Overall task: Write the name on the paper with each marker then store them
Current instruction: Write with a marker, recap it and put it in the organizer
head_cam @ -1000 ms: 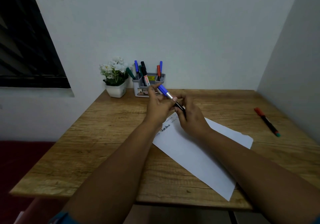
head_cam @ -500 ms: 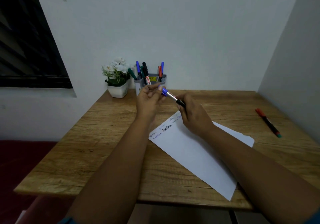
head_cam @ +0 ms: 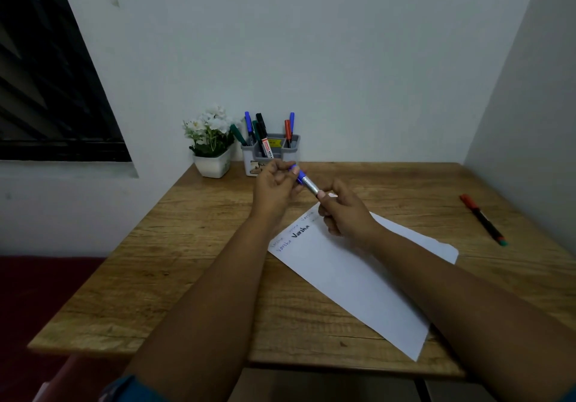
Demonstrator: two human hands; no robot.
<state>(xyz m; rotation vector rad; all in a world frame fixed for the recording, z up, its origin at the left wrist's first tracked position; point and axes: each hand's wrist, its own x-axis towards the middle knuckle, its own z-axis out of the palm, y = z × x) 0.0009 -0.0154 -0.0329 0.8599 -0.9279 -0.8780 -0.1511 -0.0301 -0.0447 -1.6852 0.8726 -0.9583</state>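
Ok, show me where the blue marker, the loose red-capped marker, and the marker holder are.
blue marker [head_cam: 307, 182], head view, on its silver barrel between the two hands.
red-capped marker [head_cam: 483, 221], head view, on its dark barrel, lying on the table at right.
marker holder [head_cam: 291, 147], head view, on its grey right wall.

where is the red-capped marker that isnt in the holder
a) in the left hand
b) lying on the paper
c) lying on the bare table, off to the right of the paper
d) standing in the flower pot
c: the red-capped marker lies alone on the table, well to the right of the paper and apart from it, with neither hand touching it.
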